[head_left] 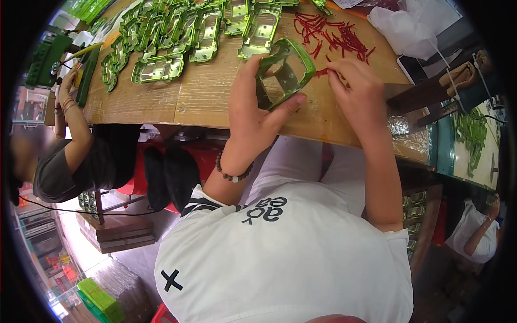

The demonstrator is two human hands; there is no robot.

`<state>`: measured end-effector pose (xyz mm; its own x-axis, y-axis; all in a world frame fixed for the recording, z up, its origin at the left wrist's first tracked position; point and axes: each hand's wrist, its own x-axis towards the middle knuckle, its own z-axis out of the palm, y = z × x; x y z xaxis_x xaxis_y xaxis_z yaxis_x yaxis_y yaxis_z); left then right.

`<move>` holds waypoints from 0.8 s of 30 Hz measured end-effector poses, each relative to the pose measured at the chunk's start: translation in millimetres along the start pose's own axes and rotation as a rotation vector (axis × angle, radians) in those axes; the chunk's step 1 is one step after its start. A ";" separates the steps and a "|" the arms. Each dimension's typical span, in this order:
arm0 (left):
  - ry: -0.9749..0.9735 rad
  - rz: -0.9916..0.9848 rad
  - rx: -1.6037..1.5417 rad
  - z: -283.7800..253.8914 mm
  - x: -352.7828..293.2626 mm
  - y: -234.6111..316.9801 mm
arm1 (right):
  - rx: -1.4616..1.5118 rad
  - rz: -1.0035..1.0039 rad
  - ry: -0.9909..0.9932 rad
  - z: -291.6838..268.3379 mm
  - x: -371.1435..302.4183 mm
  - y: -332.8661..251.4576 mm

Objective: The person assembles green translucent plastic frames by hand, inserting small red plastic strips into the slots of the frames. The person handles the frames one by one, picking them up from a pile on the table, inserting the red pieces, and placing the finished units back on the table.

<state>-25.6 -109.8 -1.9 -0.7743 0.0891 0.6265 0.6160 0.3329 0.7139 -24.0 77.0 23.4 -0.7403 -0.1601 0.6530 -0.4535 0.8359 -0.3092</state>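
Note:
My left hand (pixel 250 110) is closed round a shiny green plastic toy car body shell (pixel 308 65), tilted up above the table. Its thumb presses on the lower edge, and wide openings show through the shell. Close beside it, on the right, the fingers of my right hand (pixel 360 89) pinch a thin red strip (pixel 321 72). The strip's tip points at the shell's right edge; I cannot tell whether they touch. Beyond my right hand lies a loose pile of similar red strips (pixel 344 40).
Many green car shells (pixel 204 35) cover the back left of the brown table (pixel 199 105). White plastic bags (pixel 401 29) and a dark metal fixture (pixel 425 99) stand at the right. A co-worker's arm (pixel 78 129) reaches a green device at the left; another person sits far right.

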 end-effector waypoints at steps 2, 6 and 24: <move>-0.038 -0.021 -0.076 -0.3 -3.3 9.8 | 0.085 -0.045 0.154 -9.8 -6.6 -9.7; -0.175 -0.035 -0.284 1.0 -18.0 25.2 | 0.169 -0.191 0.337 -34.5 -20.9 -22.9; -0.662 -0.542 -0.927 20.7 -32.5 69.2 | 0.154 -0.272 0.279 -88.7 -53.2 -21.3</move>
<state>39.2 -70.2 20.7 -0.7177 0.6891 0.1007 -0.1401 -0.2845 0.9484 69.0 114.2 56.6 -0.4303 -0.1983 0.8806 -0.6987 0.6909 -0.1858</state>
